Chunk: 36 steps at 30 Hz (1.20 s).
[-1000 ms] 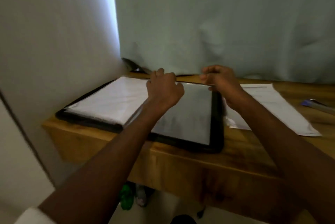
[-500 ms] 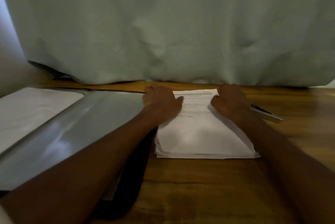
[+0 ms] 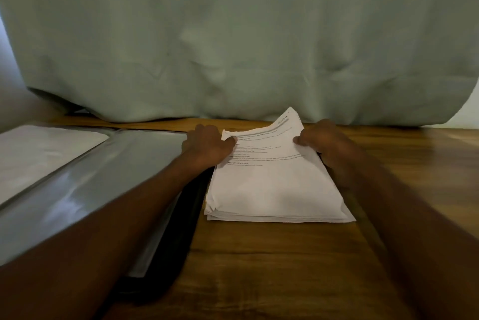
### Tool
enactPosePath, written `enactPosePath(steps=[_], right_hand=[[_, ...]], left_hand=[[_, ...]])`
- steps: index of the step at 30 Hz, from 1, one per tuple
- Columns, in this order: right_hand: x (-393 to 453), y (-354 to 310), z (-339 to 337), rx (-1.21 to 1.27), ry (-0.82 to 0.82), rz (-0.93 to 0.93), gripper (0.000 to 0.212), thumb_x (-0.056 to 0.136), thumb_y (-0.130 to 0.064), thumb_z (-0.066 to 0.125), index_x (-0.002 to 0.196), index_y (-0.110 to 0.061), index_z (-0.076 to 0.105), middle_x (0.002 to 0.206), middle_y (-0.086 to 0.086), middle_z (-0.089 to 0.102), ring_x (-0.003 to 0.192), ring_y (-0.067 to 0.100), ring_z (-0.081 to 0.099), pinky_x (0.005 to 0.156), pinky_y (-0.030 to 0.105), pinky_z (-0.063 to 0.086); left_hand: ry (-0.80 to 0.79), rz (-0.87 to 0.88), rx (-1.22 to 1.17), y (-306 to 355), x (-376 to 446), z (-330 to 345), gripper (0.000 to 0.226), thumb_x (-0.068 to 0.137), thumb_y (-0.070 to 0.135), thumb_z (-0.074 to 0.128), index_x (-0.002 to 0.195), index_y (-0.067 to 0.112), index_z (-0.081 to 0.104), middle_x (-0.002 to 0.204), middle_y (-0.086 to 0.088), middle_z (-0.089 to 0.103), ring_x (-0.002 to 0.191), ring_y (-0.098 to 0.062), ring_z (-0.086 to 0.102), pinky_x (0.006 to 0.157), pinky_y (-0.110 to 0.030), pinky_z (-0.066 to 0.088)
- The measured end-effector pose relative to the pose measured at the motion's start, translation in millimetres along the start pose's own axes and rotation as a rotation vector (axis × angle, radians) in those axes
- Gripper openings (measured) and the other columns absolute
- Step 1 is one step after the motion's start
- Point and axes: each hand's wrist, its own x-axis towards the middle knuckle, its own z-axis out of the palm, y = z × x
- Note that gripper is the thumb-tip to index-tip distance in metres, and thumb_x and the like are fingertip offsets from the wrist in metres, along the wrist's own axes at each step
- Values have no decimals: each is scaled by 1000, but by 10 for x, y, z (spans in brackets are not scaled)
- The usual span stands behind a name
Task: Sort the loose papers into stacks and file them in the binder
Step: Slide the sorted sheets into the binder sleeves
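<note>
So the biggest thing in view is the pale green curtain point(image 3: 233, 34) hanging across the whole back, its hem resting on the wooden desk point(image 3: 272, 268). On the left of the desk the binder point(image 3: 85, 190) lies open, with a shiny clear sleeve on top and a white page showing at the far left.

Just right of the binder sits the stack of papers point(image 3: 274, 195), square-ish but with a few edges poking out at the near left corner. It touches or nearly touches the binder's dark edge.

What's changed: half a second ago both hands were lying pretty flat on the far end of the stack, and a second ago they were over on the binder. Now the top sheet point(image 3: 269, 138) is coming up at its far edge, with the far right corner curling into the air. The left hand point(image 3: 207, 146) has its thumb on top of the sheet's left corner and the fingers look tucked behind it, so it's pinching it. The right hand point(image 3: 324, 143) does the same on the right edge, thumb on the printed side; the other fingers are hidden.

My read is that the sorting is starting up: one sheet is getting peeled off to read or place, and basically the whole pile is left to do.
</note>
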Motion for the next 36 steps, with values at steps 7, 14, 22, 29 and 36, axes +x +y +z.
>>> enactPosePath(steps=[7,14,22,29,36], right_hand=[[-66,-174,-75,370,122,-233,15,90,-9,74,83,-12,61,81,1,65,69,13,59,56,21,44],[-59,-168,-132,539,185,-282,5,93,-7,70,96,-3,69,88,1,73,77,13,68,62,18,51],[-155,-291,-158,719,355,-478,15,101,-10,60,109,-10,72,93,-10,72,76,-7,67,69,9,51],[-162,-282,-135,712,68,-281,19,96,-21,70,114,-16,72,106,2,78,95,24,75,87,43,62],[17,-133,-163,484,7,29,22,90,-12,76,103,5,68,102,18,73,84,31,71,78,40,60]], left_hand=[[-10,-16,-364,46,-48,-49,52,87,58,72,55,22,52,63,4,63,69,-21,66,65,-32,48],[-151,-84,-948,34,-37,-204,33,83,27,85,93,0,68,97,-10,79,98,-30,75,93,-44,59],[-126,33,-1133,175,-136,-265,26,91,16,75,114,5,75,107,-6,78,99,-23,75,90,-37,60],[-86,-60,-1275,159,-63,-264,17,99,14,65,113,9,73,109,-10,77,99,-28,74,84,-41,61],[-53,-173,-990,38,27,-129,35,87,14,81,100,-14,66,97,-19,76,88,-37,75,76,-45,63]])
